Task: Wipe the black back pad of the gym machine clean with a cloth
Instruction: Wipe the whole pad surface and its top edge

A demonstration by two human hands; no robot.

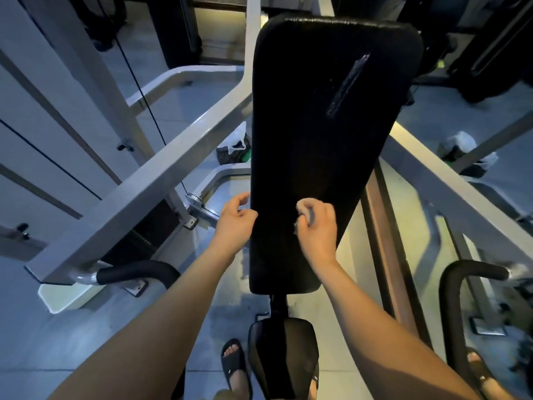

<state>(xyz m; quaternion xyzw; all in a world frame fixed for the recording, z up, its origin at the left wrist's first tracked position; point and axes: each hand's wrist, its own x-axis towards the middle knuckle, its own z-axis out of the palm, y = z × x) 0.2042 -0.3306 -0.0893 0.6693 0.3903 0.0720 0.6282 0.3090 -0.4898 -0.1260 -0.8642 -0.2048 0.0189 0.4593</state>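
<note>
Wiping under way at centre frame: right hand (pixel 317 226) clamps a small pale grey cloth (pixel 307 211) on the long black padded back pad (pixel 326 125), left hand (pixel 234 222) loose and empty at its left edge; next, I judge, strokes upward.

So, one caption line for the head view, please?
Right hand grips a cloth against the black back pad; left hand at the pad's left edge.

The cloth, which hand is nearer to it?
Right. The right hand grips the cloth on the back pad; the left hand is at the pad's left edge, apart from it.
</note>
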